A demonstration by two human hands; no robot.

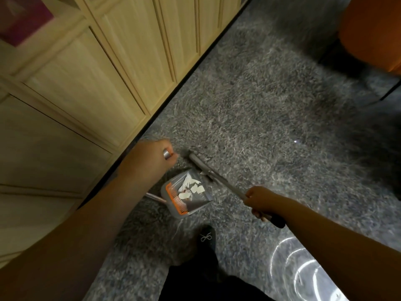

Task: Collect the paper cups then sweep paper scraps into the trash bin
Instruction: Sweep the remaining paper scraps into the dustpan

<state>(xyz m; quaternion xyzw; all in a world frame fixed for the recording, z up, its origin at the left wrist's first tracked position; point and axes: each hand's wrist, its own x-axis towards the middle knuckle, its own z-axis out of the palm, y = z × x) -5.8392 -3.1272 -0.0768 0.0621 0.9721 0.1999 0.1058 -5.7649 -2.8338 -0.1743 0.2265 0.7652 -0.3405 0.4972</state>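
White paper scraps (191,189) lay mostly inside the grey, orange-combed plastic dustpan (186,196) on the carpet; binning remained. The left hand (152,157) gripped its handle, the right hand (258,199) the broom (217,177).

Your head camera gives a dim, warm-toned view, brightest over the pale wooden cabinets (121,68) at upper left and fading toward the right, where the grey carpet (271,118) sinks into deep shadow. Wide-angle distortion bows the cabinet lines and the dark floor edge into curves. Your left hand (152,159) is smeared by motion blur, and your right hand (260,199) looks soft. The white paper scraps (191,189) in the dustpan (184,211) glare almost featureless. Pale curved reflections streak the lower right corner, and a small bright glint sits on the carpet at right.
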